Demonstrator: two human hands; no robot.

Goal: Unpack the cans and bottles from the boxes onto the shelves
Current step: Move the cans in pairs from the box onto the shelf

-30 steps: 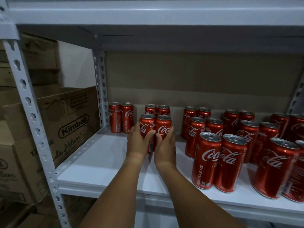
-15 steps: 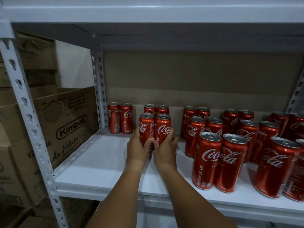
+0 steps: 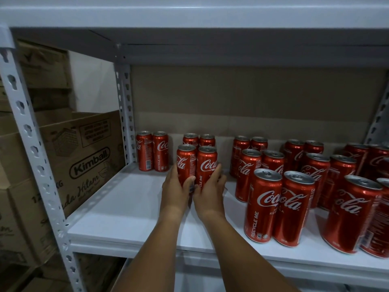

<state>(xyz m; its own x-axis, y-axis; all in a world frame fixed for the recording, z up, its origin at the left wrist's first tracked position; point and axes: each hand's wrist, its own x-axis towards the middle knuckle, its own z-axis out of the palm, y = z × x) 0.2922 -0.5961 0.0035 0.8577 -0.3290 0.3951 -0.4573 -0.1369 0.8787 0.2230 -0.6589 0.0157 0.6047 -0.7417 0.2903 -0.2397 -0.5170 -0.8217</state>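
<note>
Two red Coca-Cola cans stand upright side by side on the white shelf (image 3: 126, 209), just in front of another pair (image 3: 199, 140). My left hand (image 3: 175, 192) grips the left can (image 3: 185, 163), with the thumb curled round its lower front. My right hand (image 3: 210, 192) holds the right can (image 3: 207, 165), fingers lying along its right side. Both hands sit low on the cans, wrists close together.
A pair of cans (image 3: 152, 151) stands at the shelf's back left. Several more pairs (image 3: 280, 205) fill the right half up to the front edge. A Kimball cardboard box (image 3: 84, 161) sits left of the perforated upright (image 3: 31, 157). The upper shelf (image 3: 189, 17) hangs overhead.
Both hands have slid down and back a little on the two cans, so more of each can shows. The cans stay in place on the shelf.
</note>
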